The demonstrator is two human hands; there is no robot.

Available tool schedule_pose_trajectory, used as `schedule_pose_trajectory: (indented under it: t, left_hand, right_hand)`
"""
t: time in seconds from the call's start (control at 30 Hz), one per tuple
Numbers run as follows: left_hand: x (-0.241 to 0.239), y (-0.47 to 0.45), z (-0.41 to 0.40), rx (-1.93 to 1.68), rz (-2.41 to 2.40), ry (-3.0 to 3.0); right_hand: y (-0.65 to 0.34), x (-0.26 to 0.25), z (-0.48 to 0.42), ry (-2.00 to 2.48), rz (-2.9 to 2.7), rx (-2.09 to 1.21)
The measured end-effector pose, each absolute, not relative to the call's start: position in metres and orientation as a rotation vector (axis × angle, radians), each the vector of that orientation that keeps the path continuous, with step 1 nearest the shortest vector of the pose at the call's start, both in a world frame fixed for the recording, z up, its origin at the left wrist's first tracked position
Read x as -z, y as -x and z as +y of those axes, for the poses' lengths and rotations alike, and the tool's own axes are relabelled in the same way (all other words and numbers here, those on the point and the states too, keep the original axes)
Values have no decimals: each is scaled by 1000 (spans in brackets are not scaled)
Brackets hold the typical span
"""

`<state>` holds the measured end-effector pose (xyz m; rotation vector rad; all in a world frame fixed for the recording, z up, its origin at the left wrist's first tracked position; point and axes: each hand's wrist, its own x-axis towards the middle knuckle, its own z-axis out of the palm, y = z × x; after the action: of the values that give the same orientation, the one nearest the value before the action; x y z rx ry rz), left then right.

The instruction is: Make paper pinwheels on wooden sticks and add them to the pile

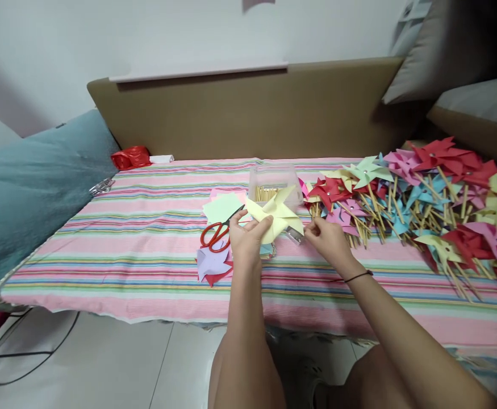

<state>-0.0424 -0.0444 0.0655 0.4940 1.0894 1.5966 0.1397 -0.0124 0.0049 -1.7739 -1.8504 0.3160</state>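
My left hand (250, 233) pinches a pale yellow paper pinwheel (280, 215), thumb across its folded blades. To its right, my right hand (325, 237) has its fingertips pressed together; whatever they hold, if anything, is too small to make out. A small clear case (294, 234) lies partly under the pinwheel, close to my right fingertips. Red-handled scissors (215, 237) lie just left of my left hand, over pale green paper sheets (224, 208). A lilac paper piece (212, 261) rests below them on red paper.
Behind the pinwheel stands a clear plastic box (276, 176) with short wooden sticks (266, 193). Finished pinwheels on sticks (370, 172) are heaped at the right. A red plastic bag (131, 157) lies at the back left on the striped cloth (116, 244).
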Motion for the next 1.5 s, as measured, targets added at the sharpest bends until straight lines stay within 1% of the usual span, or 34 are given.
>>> schedule_pose_trajectory:
  t: [0.1,0.2,0.3,0.43,0.6,0.87,1.07,1.3,1.5]
  left_hand:
    - [-65,44,-44,-1595,1091,-512]
    - [-64,44,-44,-1588,1103,-546]
    - [-62,43,-44,-1572,1144,-601]
    - [-61,39,-46,-1550,1194,-686]
    - [-62,33,-48,-1513,1204,-782]
    - [-59,26,-48,-1507,1210,-872]
    - [-57,16,-48,-1433,1217,-975]
    - [-62,10,-51,-1357,1120,-1066]
    - [-62,8,-51,-1373,1084,-1078]
  right_hand:
    - [-149,-1,-29,1726,-1565,-562]
    - [-156,2,-40,1546,-1280,-848]
    - [-157,-3,-46,1374,-1089,-997]
    - [-157,-19,-49,1292,-1077,-969]
    - [-158,-30,-49,1304,-1101,-894]
    - [-160,-47,-56,1088,-1249,-643]
    - [-144,-55,-66,1024,-1332,-796]
    - [-129,-50,-67,1083,-1348,-706]
    - [-131,-48,-65,1080,-1322,-704]
